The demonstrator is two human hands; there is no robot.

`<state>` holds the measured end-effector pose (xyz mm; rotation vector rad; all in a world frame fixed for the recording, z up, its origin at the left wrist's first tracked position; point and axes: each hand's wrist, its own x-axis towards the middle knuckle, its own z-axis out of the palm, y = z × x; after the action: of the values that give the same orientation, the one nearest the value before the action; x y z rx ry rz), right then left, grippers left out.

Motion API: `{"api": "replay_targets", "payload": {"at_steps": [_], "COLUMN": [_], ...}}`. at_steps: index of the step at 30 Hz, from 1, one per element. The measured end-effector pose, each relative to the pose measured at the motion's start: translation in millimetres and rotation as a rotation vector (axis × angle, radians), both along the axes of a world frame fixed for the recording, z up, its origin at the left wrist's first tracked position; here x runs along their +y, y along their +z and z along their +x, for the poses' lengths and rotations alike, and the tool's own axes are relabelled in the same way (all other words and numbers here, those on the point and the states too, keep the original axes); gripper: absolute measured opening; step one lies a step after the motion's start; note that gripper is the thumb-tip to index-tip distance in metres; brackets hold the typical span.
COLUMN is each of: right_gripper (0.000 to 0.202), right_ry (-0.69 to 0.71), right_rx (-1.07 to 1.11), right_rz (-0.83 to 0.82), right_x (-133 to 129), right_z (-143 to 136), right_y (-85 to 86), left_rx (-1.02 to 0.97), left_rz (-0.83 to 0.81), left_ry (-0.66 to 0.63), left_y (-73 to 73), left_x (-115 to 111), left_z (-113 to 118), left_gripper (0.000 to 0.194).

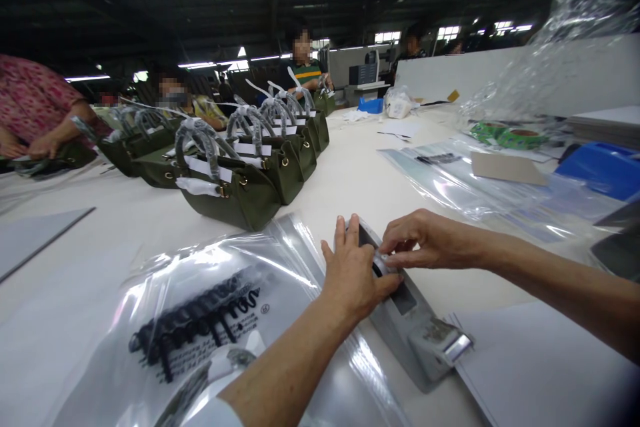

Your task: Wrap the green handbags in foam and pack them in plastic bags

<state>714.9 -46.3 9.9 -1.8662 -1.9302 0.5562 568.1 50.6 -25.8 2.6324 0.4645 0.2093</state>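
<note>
Two bare hands of ours work at one grey tape dispenser (pixel 420 347), which sits at a slant on the pale table (pixel 345 187). Our left hand (pixel 353 273) lies over its far end, fingers spread and thumb reaching across the opening. Our right hand (pixel 415 240) has its thumb and fingertips drawn narrow at the roll (pixel 379 268) inside; whether they grip any tape, we cannot tell.

Beneath our left forearm is one large clear plastic bag (pixel 200 293) with black print. Beyond it we count at least four dark green handbags (pixel 240 197) in a row, their handles wrapped in clear plastic, with more green bags (pixel 155 163) to the left. To our right lie two green tape rolls (pixel 520 138), one tan card (pixel 507 168) on clear plastic sheets (pixel 450 180), and one large blue object (pixel 600 169). Three people are visible across and beside the table: one in pink (pixel 37 100), one in patterned yellow (pixel 207 112), one in a striped green top (pixel 306 72).
</note>
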Motion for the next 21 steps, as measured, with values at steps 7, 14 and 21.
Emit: {"api": "replay_targets", "payload": {"at_steps": [7,14,21], "right_gripper": [0.016,0.017,0.016], "right_ry": [0.046,0.053,-0.053], "right_rx": [-0.150,-0.188,-0.057], "right_rz": [0.020,0.067,0.051], "right_x": [2.9,2.1,0.4], "right_z": [-7.9,-6.5,1.8], "right_y": [7.5,1.9,-6.3], "left_rx": [0.004,0.021,0.030], "left_rz": [0.005,0.012,0.042], "left_ry": [0.003,0.009,0.003], "left_y": [-0.7,0.4,-0.3], "left_x": [0.9,0.7,1.4], "left_z": [1.4,2.3,2.1], "left_gripper": [0.043,0.045,0.049]}}
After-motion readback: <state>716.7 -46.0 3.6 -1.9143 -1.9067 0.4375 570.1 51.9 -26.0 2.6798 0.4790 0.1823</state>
